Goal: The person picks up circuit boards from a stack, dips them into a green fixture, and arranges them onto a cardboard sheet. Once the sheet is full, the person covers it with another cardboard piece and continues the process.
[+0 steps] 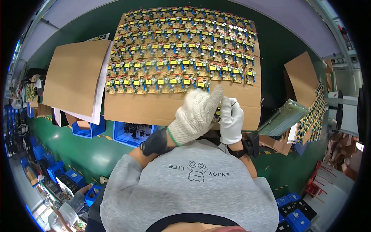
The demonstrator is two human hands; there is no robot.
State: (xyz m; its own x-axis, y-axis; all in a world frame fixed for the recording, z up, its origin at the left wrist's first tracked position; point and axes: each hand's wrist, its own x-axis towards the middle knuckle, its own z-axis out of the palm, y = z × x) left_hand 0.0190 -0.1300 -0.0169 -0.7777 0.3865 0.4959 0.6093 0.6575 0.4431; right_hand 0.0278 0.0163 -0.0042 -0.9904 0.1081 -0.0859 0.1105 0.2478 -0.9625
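A small circuit board with a yellow part shows in the gap between my two gloved hands, over the near edge of the cardboard. My right hand, in a white glove, has its fingers bent and closed at the board's right side. On the other side, my left hand in a cream knit glove covers part of the board. Its fingertips blur and point up and to the right, so their grip is unclear. Beyond the hands, rows of similar circuit boards with yellow, blue and green parts lie on a cardboard sheet.
Brown cardboard over white sheets lies to the left. Blue bins stand below the near edge. At the right are a stack of translucent panels and another board-covered sheet. A person's arm shows at lower left.
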